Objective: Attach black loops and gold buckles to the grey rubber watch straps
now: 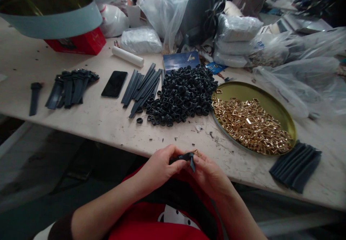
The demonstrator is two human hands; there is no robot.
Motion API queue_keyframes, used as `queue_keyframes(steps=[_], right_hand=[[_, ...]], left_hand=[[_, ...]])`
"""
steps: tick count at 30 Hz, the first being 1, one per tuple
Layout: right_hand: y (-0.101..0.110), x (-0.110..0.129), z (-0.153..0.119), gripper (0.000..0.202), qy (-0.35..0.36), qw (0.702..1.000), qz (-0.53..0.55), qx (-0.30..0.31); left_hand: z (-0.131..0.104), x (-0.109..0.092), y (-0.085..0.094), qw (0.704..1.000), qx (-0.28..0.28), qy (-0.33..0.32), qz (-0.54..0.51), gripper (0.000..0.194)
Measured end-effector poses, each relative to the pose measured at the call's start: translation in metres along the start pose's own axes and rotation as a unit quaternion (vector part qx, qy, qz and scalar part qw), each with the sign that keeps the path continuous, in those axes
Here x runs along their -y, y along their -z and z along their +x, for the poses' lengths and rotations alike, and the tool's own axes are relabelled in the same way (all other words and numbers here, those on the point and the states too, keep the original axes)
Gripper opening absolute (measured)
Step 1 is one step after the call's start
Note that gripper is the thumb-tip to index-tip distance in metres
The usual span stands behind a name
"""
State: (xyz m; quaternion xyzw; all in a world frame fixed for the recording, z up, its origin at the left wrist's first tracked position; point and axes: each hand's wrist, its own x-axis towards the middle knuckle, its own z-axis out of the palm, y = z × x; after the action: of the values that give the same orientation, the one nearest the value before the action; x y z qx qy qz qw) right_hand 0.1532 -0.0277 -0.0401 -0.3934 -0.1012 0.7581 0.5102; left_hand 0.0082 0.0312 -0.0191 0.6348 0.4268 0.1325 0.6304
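Note:
Both hands meet at the table's front edge, low in the middle of the head view. My left hand [164, 163] is closed on a dark strap [185, 156], thumb on top. My right hand [209, 173] pinches the same strap at its other side, where a short end hangs down and a small gold buckle [196, 152] shows at the fingertips. Beyond the hands lies a heap of black loops [183, 96]. To its right, a round tin lid [281, 106] holds many gold buckles [254, 124].
Flat dark strips [143, 85] lie left of the loops, beside a phone [114, 84]. Buckled straps [71, 88] are piled farther left. More dark strips [296, 166] lie at the right edge. A large round tin [51, 25], a white roll [127, 56] and plastic bags [238, 40] stand behind.

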Motion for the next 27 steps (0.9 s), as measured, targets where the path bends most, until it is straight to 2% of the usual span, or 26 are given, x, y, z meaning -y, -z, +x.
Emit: queue_keyframes(steps=[3, 6, 8, 10, 13, 15, 16, 17, 20, 22, 24, 25, 27], right_hand=[[-0.004, -0.004, 0.000, 0.020, 0.056, 0.997, -0.038, -0.046], [-0.008, -0.010, -0.001, 0.022, 0.135, 0.976, -0.137, -0.107], [-0.008, -0.013, -0.004, 0.023, 0.200, 0.940, -0.236, -0.146], [-0.007, -0.015, -0.007, 0.025, 0.240, 0.887, -0.359, -0.165], [-0.004, -0.014, -0.013, 0.021, 0.250, 0.802, -0.518, -0.160], [-0.003, -0.012, -0.016, 0.018, 0.251, 0.772, -0.559, -0.169], [-0.004, -0.012, -0.018, 0.017, 0.246, 0.775, -0.556, -0.174], [-0.005, -0.011, -0.019, 0.018, 0.230, 0.793, -0.537, -0.174], [-0.009, -0.012, -0.021, 0.022, 0.140, 0.904, -0.380, -0.138], [-0.012, -0.014, -0.022, 0.026, 0.090, 0.954, -0.268, -0.102], [-0.012, -0.017, -0.024, 0.028, 0.093, 0.959, -0.251, -0.095], [-0.011, -0.018, -0.025, 0.029, 0.112, 0.948, -0.279, -0.104], [-0.009, -0.019, -0.030, 0.028, 0.167, 0.904, -0.369, -0.137]], left_hand=[[-0.009, -0.004, -0.001, 0.993, 0.025, 0.023, -0.112, 0.021], [-0.017, -0.004, -0.002, 0.990, 0.012, 0.023, -0.141, 0.022], [-0.020, -0.003, -0.003, 0.990, 0.006, 0.016, -0.137, 0.021], [-0.023, -0.001, -0.004, 0.992, 0.009, 0.008, -0.128, 0.020], [-0.029, 0.000, -0.005, 0.994, 0.016, 0.002, -0.108, 0.019], [-0.034, -0.001, -0.006, 0.995, 0.018, -0.002, -0.097, 0.019], [-0.036, -0.001, -0.006, 0.995, 0.018, -0.003, -0.097, 0.019], [-0.038, -0.002, -0.007, 0.995, 0.019, -0.004, -0.099, 0.020], [-0.042, -0.004, -0.008, 0.993, 0.037, -0.018, -0.115, 0.021], [-0.044, -0.003, -0.009, 0.990, 0.050, -0.036, -0.127, 0.021], [-0.045, -0.002, -0.009, 0.987, 0.056, -0.043, -0.145, 0.021], [-0.045, -0.001, -0.009, 0.986, 0.056, -0.040, -0.153, 0.022], [-0.046, 0.001, -0.010, 0.986, 0.052, -0.023, -0.158, 0.024]])
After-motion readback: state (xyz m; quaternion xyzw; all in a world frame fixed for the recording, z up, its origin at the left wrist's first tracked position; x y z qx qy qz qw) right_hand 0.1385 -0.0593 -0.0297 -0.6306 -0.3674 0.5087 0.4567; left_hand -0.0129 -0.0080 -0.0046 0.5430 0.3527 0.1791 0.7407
